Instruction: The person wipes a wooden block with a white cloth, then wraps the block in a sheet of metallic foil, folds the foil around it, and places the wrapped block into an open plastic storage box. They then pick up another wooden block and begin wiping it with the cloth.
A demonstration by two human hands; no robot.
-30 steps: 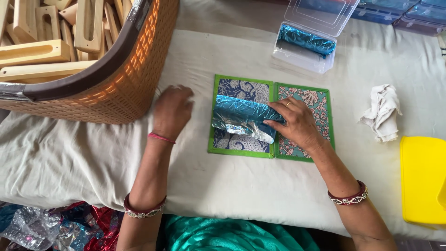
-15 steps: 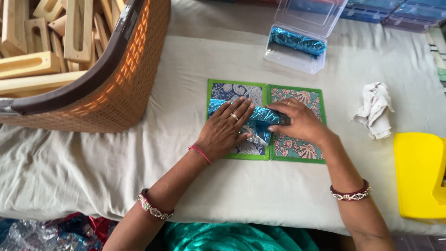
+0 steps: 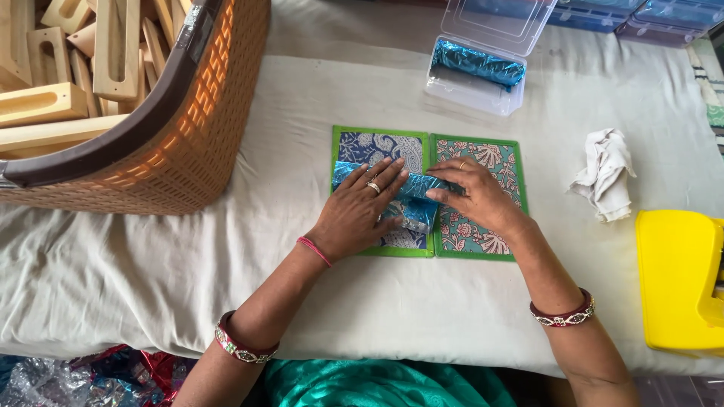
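Note:
A green-edged folder (image 3: 483, 162) with blue and pink flower-print panels lies open on the cloth-covered table (image 3: 302, 113). Across it lies a shiny blue foil-wrapped piece (image 3: 415, 197). My left hand (image 3: 358, 211) lies flat on the foil's left part, fingers spread. Over the foil's right end my right hand (image 3: 475, 196) presses down, fingertips pinching the foil near the folder's middle. Each wrist wears a bangle.
A big orange woven basket (image 3: 188, 128) full of wooden blocks stands at the left. A clear plastic box (image 3: 483, 75) holding another blue foil roll sits at the back. A crumpled white rag (image 3: 603, 173) and a yellow object (image 3: 679, 279) are at the right.
My left hand has moved from the cloth beside the basket onto the foil piece. The foil now lies flatter and more folded across the folder.

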